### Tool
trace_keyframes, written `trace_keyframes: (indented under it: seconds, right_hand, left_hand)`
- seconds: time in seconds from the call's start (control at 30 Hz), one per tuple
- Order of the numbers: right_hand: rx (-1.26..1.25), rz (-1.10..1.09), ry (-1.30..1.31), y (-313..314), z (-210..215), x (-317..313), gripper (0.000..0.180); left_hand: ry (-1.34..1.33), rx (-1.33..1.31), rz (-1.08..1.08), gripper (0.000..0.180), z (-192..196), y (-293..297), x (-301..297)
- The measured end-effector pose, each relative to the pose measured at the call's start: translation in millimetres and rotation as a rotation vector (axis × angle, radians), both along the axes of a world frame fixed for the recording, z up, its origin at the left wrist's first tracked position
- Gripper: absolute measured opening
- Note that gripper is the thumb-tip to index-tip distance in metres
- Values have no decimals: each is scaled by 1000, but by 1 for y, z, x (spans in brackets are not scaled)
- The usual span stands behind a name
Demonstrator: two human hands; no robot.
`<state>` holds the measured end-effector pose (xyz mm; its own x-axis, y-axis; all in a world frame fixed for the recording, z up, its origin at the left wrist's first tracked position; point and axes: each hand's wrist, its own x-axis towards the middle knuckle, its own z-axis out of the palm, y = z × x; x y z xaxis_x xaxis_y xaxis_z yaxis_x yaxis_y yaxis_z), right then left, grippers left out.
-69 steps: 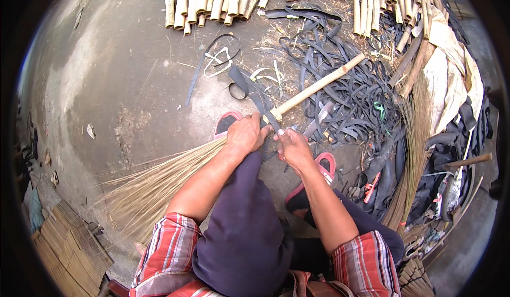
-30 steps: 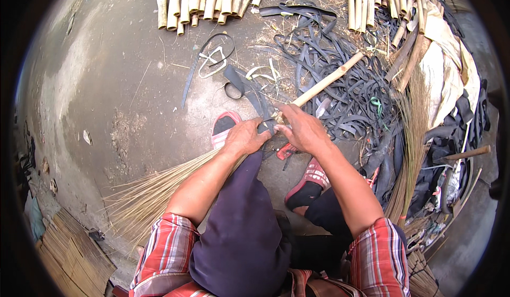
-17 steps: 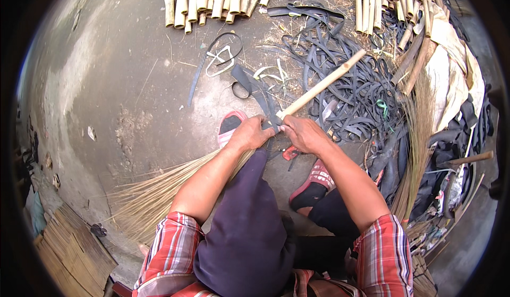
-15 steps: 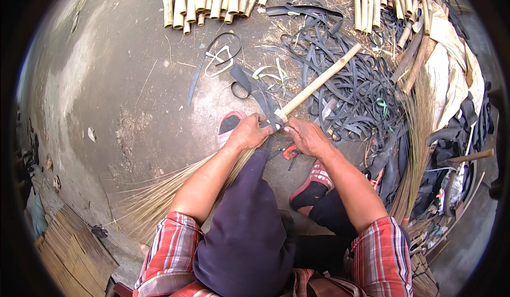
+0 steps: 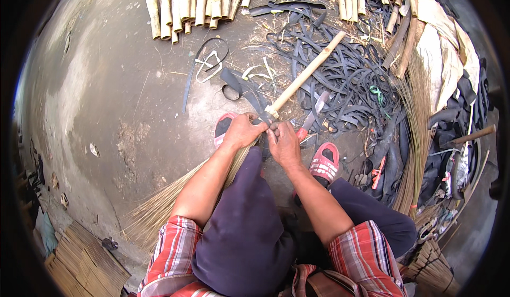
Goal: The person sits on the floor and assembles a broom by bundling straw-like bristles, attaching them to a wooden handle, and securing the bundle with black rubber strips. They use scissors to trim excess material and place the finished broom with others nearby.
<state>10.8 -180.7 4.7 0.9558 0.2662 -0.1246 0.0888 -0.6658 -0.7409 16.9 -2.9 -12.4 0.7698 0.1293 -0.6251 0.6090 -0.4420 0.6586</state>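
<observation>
A broom lies slantwise across my left thigh. Its pale wooden handle (image 5: 307, 74) points away to the right, and its straw bristles (image 5: 164, 204) fan out under my left forearm. My left hand (image 5: 241, 132) is closed around the broom's neck, where a black rubber strip (image 5: 234, 82) is wrapped. Close beside it, my right hand (image 5: 285, 144) has its fingers curled and pinched at the wrapped neck, seemingly on the strip. The strip's end between those fingers is mostly hidden.
A knife (image 5: 313, 114) with a red handle lies right of my hands, beside a tangled heap of black rubber strips (image 5: 350, 82). Bamboo poles (image 5: 204, 5) lie at the far side. Loose straw (image 5: 417, 138) and a cream sack (image 5: 451, 53) are at right.
My right hand has drawn in nearer and pinches at the neck. My right leg has swung outward, its pink sandal now further right. More of the knife shows. The view has shifted slightly.
</observation>
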Motion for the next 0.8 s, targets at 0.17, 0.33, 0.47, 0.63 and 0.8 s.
trace_keyframes:
  seconds: [0.17, 0.33, 0.47, 0.63, 0.8]
  right_hand:
    - [-220, 17, -146, 10, -10, 0, 22]
    - [-262, 124, -147, 0, -16, 18, 21]
    - [-262, 284, -172, -15, -9, 25, 28]
    - [-482, -199, 156, -58, -10, 24, 62]
    - [-372, -359, 425, -73, -49, 15, 73]
  left_hand:
    - [-38, 4, -58, 81, 1, 1, -2]
    - [-26, 34, -120, 79, 7, 1, 0]
    - [-60, 5, -160, 76, 13, 5, -3]
    - [-166, -40, -213, 75, 18, 10, -5]
    - [-140, 69, -382, 69, 27, 3, 7]
